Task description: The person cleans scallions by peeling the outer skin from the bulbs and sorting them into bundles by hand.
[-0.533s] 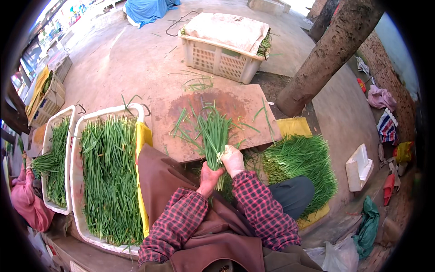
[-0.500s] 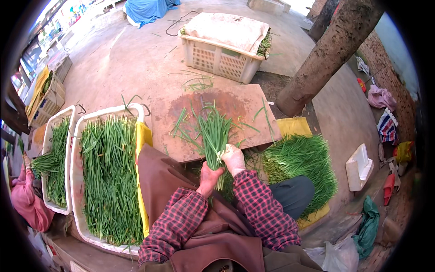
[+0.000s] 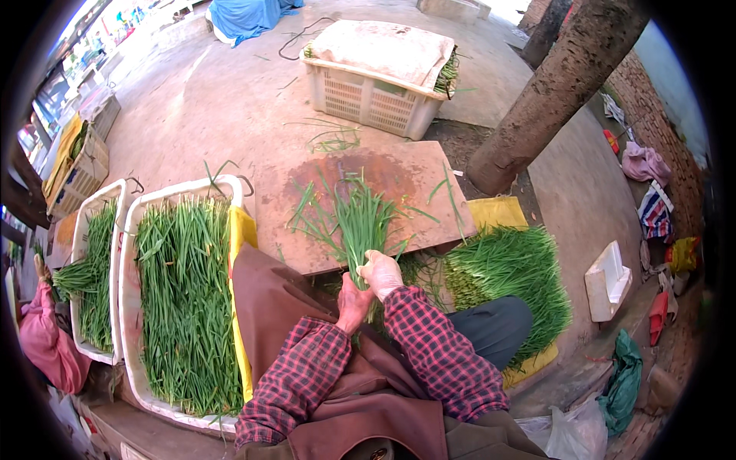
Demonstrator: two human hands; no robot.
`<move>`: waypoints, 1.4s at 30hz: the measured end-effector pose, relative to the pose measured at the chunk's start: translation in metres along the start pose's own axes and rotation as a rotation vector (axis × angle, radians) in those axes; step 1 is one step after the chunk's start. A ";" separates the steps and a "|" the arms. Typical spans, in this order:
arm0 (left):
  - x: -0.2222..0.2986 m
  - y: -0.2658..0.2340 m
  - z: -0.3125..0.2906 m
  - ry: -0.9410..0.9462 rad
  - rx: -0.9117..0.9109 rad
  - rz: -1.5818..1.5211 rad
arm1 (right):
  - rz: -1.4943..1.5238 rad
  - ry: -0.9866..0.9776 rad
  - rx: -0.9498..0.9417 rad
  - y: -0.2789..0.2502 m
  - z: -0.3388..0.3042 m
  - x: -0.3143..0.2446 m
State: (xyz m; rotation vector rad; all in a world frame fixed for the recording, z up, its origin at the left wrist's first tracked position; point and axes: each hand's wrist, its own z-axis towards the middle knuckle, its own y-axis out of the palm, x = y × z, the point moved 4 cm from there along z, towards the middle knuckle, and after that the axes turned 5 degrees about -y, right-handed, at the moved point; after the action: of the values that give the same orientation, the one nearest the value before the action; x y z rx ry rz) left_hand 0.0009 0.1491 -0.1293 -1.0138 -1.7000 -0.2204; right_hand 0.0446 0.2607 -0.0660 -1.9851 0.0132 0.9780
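A bunch of garlic chives (image 3: 365, 222) lies with its leafy tips over the worn board (image 3: 268, 192) and its stem ends toward me. My left hand (image 3: 353, 302) is wrapped round the stems just off the board's near edge. Close above it, my right hand (image 3: 381, 274) has its fingers closed on the same bunch, touching the left. Whether a tie is between the right fingers is hidden. Loose leaves are scattered beside the bunch. At my right, a big pile of chives (image 3: 510, 284) rests on a yellow sheet (image 3: 498, 213).
To my left stands a long white crate (image 3: 132, 307) full of chives, with a narrower crate (image 3: 74, 307) beside it. Beyond the board is a cloth-covered plastic basket (image 3: 368, 103). A tree trunk (image 3: 544, 100) leans at the right. A co-worker in pink (image 3: 50, 337) sits far left.
My right hand has shifted slightly left and toward me, closing up against my left hand. The bunch stays in place on the board. At far left, the co-worker's hand has moved a little.
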 end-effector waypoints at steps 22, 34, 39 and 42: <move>-0.101 0.041 0.058 0.021 -0.018 -0.336 | -0.233 -0.150 0.130 0.014 -0.007 -0.028; 0.017 -0.004 -0.006 -0.026 -0.004 0.102 | 0.563 -0.038 0.296 0.023 0.024 0.014; 0.008 0.000 -0.002 0.008 -0.043 0.061 | 1.064 -0.058 0.285 0.009 0.037 0.012; 0.001 0.003 0.001 0.049 -0.044 -0.031 | 1.050 -0.090 0.366 -0.033 0.043 -0.001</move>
State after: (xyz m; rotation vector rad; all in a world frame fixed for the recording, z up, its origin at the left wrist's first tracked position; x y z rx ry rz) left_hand 0.0027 0.1520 -0.1298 -1.0066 -1.6735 -0.3017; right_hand 0.0286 0.3113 -0.0547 -1.5312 1.1912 1.5534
